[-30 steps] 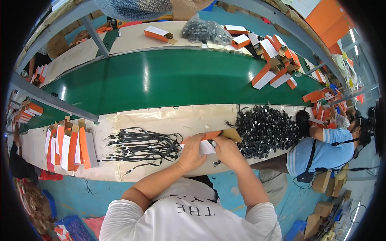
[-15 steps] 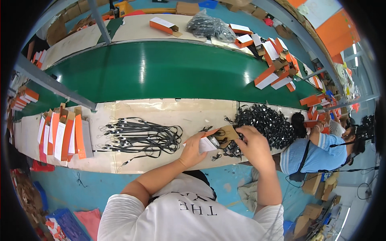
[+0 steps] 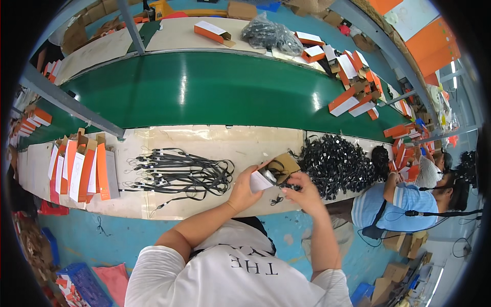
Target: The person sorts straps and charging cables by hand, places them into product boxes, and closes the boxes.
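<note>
My left hand [image 3: 242, 190] grips a small white and orange carton [image 3: 262, 181] by its side, above the table. Its brown flap [image 3: 289, 163] stands open toward the right. Inside I see a dark strap loop and something pale and rounded, only partly visible. My right hand [image 3: 307, 195] is just right of the carton, its thumb and fingers curled around a small black cable [image 3: 293, 188]. Beside it spreads a big heap of black cables [image 3: 335, 166]. A small loose cable [image 3: 276, 200] lies below the carton. Black lanyards [image 3: 186, 171] lie in a row to the left.
Several upright open cartons [image 3: 84, 169] stand at the table's left end. Beyond the table runs a green conveyor belt [image 3: 220, 92], with more cartons [image 3: 353, 100] at its right. A grey metal post [image 3: 71, 105] slants in at left. A co-worker in blue [image 3: 376, 204] sits at right.
My right hand has left the carton's flap and moved down and slightly left to the small cables. The flap now stands wider, showing more of the contents. My left hand keeps its hold.
</note>
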`<action>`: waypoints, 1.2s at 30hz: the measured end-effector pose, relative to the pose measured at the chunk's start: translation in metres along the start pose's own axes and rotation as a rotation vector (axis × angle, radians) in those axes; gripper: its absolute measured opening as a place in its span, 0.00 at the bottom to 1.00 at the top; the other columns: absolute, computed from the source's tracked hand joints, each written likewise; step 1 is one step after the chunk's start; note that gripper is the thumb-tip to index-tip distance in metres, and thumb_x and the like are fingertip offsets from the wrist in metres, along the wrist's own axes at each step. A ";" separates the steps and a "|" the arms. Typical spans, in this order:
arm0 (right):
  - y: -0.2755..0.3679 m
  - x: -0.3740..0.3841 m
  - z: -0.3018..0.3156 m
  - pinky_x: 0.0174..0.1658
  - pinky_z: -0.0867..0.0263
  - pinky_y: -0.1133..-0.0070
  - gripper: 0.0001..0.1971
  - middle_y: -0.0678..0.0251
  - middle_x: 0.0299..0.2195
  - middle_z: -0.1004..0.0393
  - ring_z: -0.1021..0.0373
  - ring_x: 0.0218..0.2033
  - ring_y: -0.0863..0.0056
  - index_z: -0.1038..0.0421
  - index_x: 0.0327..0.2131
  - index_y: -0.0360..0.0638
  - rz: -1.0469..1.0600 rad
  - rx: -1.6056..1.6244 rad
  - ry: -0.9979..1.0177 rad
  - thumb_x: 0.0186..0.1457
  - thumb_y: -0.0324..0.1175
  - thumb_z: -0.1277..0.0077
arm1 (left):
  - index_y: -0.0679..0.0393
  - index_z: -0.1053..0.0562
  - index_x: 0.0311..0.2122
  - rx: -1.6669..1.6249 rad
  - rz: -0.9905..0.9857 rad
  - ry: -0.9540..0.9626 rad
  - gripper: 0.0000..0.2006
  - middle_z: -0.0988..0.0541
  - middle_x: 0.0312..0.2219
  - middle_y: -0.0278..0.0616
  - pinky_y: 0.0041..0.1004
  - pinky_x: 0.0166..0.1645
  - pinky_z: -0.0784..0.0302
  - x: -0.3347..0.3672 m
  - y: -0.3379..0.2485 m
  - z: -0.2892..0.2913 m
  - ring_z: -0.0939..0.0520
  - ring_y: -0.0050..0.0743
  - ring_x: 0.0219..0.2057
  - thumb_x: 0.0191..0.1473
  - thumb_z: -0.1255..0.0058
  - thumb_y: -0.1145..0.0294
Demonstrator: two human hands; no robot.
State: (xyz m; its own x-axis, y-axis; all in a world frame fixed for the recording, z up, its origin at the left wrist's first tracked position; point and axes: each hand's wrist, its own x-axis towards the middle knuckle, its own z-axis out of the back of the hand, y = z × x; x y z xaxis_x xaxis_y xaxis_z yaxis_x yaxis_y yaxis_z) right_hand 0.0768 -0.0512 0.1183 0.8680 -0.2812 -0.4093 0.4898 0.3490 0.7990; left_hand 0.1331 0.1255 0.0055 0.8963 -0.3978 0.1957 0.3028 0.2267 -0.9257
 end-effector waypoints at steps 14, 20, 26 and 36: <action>0.045 0.021 -0.006 0.31 0.34 0.73 0.15 0.55 0.32 0.27 0.30 0.27 0.62 0.34 0.44 0.41 0.371 -0.694 -0.195 0.50 0.28 0.59 | 0.66 0.40 0.47 0.075 -0.111 -0.023 0.31 0.34 0.44 0.53 0.40 0.54 0.42 0.034 0.008 0.015 0.34 0.52 0.47 0.32 0.45 0.76; 0.010 0.087 -0.044 0.44 0.38 0.80 0.29 0.63 0.43 0.33 0.36 0.42 0.76 0.43 0.50 0.39 0.260 0.420 0.248 0.42 0.27 0.44 | 0.63 0.43 0.51 -0.190 -0.124 -0.112 0.33 0.37 0.49 0.51 0.37 0.56 0.43 0.079 0.004 0.006 0.38 0.46 0.53 0.36 0.43 0.73; -0.005 0.233 0.013 0.48 0.40 0.75 0.32 0.59 0.44 0.35 0.36 0.43 0.69 0.47 0.50 0.32 0.294 -0.061 -0.228 0.43 0.31 0.43 | 0.62 0.39 0.48 0.286 -0.188 -0.248 0.27 0.37 0.49 0.50 0.42 0.57 0.47 0.091 0.002 0.050 0.41 0.50 0.54 0.39 0.47 0.74; -0.001 0.378 0.012 0.53 0.46 0.77 0.42 0.55 0.52 0.44 0.43 0.51 0.70 0.56 0.55 0.37 0.516 0.109 0.000 0.39 0.28 0.41 | 0.60 0.30 0.37 0.489 0.380 -0.563 0.13 0.27 0.36 0.47 0.31 0.45 0.32 -0.060 0.074 0.186 0.27 0.44 0.40 0.42 0.51 0.81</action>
State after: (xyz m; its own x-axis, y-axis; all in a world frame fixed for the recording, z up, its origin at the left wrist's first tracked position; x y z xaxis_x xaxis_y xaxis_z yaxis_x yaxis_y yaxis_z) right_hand 0.4033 -0.1685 -0.0317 0.9940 -0.0973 0.0490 -0.0122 0.3469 0.9378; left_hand 0.1616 0.3320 -0.0143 0.9544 0.2578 0.1507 -0.0631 0.6674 -0.7420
